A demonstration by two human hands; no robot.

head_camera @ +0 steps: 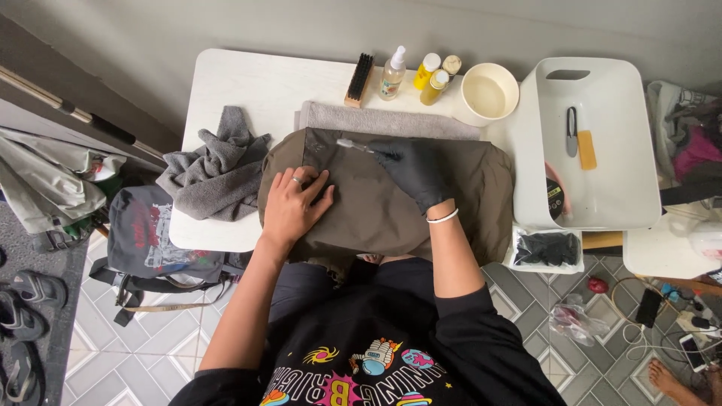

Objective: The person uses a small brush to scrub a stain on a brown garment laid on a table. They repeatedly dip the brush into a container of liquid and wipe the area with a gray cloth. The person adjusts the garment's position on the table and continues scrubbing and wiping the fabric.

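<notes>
Nearest to us is our black printed shirt [376,361], with both forearms reaching up from it toward twelve o'clock. Our left hand [293,203] lies flat on the olive-brown bag [391,207], fingers [316,180] spread apart and pressing the fabric down, a ring on one of them. Our right hand [417,171], in a black glove, has its fingers clamped on a small clear-handled brush [359,146], whose tip touches the bag's upper panel at about eleven o'clock from the glove. The bag rests in the middle of the white table [241,83], on a grey towel [391,120] that shows along its far edge.

We judge that the step in hand is scrubbing one spot of the fabric while the bare hand keeps it taut. The next move seems to call for short, steady strokes with that flat hand kept close beside the brush.

At nine o'clock from the bag sits a crumpled grey cloth [218,169]. At twelve o'clock stand a wooden brush [359,79], a spray bottle [392,74], small yellow bottles [430,77] and a cream bowl [489,94]. At three o'clock is a white tray [609,203].
</notes>
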